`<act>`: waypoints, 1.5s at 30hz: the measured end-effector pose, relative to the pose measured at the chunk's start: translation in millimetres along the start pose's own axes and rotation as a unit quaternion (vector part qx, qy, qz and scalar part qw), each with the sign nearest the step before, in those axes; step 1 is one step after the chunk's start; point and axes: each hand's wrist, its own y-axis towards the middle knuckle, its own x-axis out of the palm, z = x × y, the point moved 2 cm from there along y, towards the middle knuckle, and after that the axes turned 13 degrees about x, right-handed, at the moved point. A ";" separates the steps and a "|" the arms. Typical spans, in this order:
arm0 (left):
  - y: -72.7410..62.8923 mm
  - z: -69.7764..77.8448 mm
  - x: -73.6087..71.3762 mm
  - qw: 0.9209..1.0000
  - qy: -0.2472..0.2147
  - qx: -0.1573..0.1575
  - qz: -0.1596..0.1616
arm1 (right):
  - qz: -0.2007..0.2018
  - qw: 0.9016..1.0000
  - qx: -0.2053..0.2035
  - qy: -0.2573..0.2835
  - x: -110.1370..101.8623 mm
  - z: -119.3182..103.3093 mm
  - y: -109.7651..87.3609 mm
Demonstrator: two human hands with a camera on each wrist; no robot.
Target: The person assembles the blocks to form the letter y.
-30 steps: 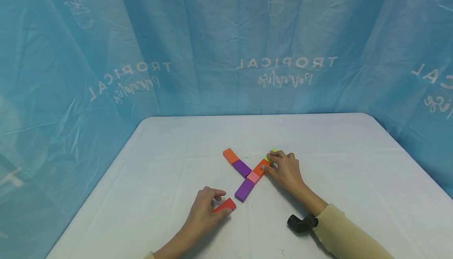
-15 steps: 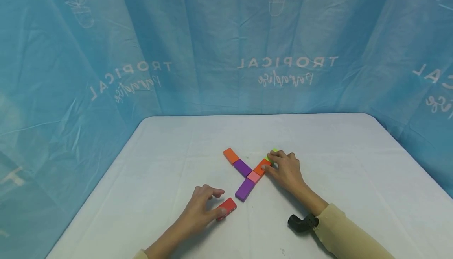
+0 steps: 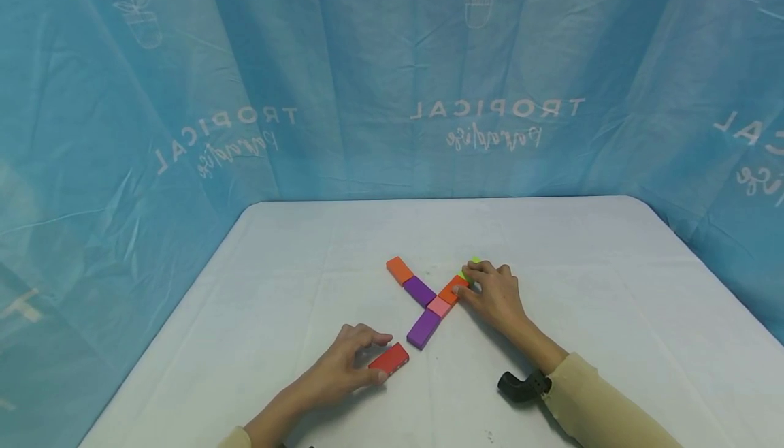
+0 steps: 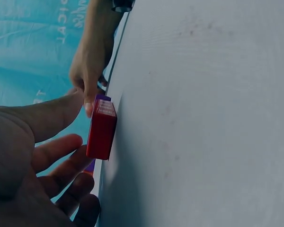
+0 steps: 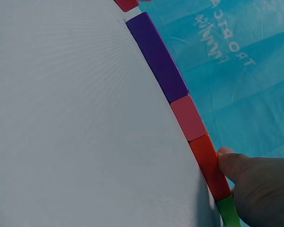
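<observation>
Flat coloured blocks form an X on the white table [image 3: 294, 284]: an orange block [image 3: 399, 269], a purple block [image 3: 419, 290], a pink block [image 3: 438, 306], an orange-red block [image 3: 450, 290], a green block [image 3: 474, 259] and a second purple block [image 3: 423, 328]. A red block [image 3: 389, 360] lies flat just beyond the near purple one. My left hand [image 3: 367, 356] rests beside the red block [image 4: 102, 130] with loosely extended fingers, its thumb tip at the block's near end. My right hand [image 3: 468, 281] curls over the green block [image 5: 227, 213], thumb [image 5: 232, 161] against the orange-red block [image 5: 208, 163].
A blue printed curtain [image 3: 392, 80] surrounds the table on three sides. A black wrist camera [image 3: 520, 385] sits on my right forearm. The tablecloth's far edge runs along the curtain.
The red block, tilted in my left hand's pinch before, now lies flat on the table. My left hand has loosened and drawn back slightly. The right hand has not moved.
</observation>
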 end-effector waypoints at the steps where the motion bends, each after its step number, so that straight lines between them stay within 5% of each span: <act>1: -0.2 -0.3 -0.5 1.000 -0.002 0.000 -0.006 | 0.000 1.000 0.001 0.001 -0.2 -0.1 -0.1; 10: -0.3 -3.2 -5.0 0.998 0.018 -0.004 -0.056 | -0.003 1.000 0.003 0.004 0.5 0.5 -0.8; 19: -2.3 -8.2 -3.0 0.997 0.030 0.021 -0.067 | -0.001 1.000 0.002 0.002 1.1 1.6 -1.8; 45: 1.4 11.7 23.2 0.996 0.077 0.000 0.052 | -0.006 1.000 0.011 -0.003 -0.3 -1.7 -0.8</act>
